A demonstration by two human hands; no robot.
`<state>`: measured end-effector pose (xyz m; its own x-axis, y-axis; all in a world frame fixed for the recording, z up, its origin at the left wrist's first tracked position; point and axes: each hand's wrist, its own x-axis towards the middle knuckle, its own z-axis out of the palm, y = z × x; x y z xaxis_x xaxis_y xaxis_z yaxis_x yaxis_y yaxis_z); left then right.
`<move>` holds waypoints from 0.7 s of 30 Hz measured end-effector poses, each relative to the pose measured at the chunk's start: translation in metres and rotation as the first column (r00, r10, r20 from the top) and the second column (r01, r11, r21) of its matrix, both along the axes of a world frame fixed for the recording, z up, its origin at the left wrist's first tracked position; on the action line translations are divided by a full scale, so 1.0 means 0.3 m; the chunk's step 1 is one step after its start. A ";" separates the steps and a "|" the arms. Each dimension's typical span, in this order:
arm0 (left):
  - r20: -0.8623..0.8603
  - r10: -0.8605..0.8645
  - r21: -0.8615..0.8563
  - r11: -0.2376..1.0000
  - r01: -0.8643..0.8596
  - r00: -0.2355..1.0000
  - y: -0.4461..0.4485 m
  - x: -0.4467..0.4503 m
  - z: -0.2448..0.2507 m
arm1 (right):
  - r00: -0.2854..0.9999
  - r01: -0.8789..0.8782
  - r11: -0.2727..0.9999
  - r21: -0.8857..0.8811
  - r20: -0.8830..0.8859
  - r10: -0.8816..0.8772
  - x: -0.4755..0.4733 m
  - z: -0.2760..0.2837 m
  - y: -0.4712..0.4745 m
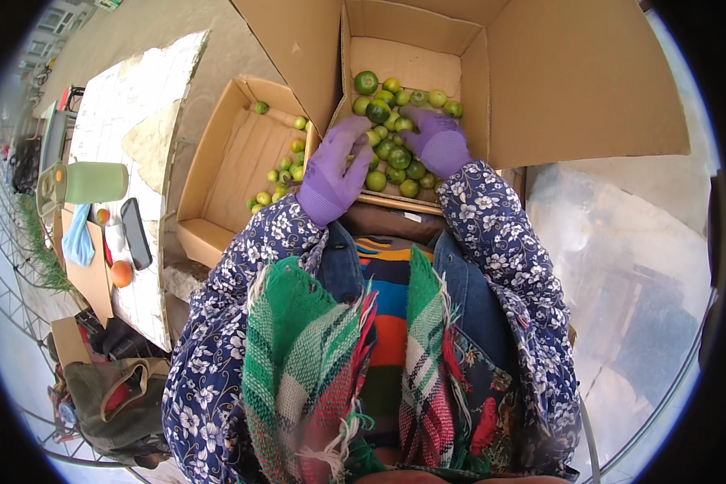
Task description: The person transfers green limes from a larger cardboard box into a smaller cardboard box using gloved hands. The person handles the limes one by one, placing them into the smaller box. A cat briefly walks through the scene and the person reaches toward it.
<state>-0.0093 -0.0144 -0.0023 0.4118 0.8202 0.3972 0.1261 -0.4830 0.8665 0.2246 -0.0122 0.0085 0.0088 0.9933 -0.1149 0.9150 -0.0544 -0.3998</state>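
A cardboard box (405,49) with raised flaps stands before me, holding many green tomatoes (399,157) and a few turning yellow. My left hand (337,169), in a purple glove, is over the box's near left edge. Its thumb and fingers are apart, and nothing shows between them. In the same kind of glove, my right hand (437,140) reaches in among the tomatoes from the right. One small tomato (404,124) lies between its thumb and fingers; whether it is gripped I cannot tell. A larger dark green tomato (378,111) sits between the two hands.
On my left, a shallower cardboard box (218,175) holds small tomatoes along its right side. Beyond it, a white board (151,169) carries a green bottle (97,182), a phone (136,233) and an orange-red tomato (121,274). Clear plastic sheeting (629,272) spreads at right.
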 end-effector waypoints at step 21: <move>-0.542 0.420 0.076 0.887 -0.455 0.728 0.315 -0.524 -0.521 | 0.996 -0.017 0.994 0.110 -0.088 0.027 -0.007 -0.023 -0.024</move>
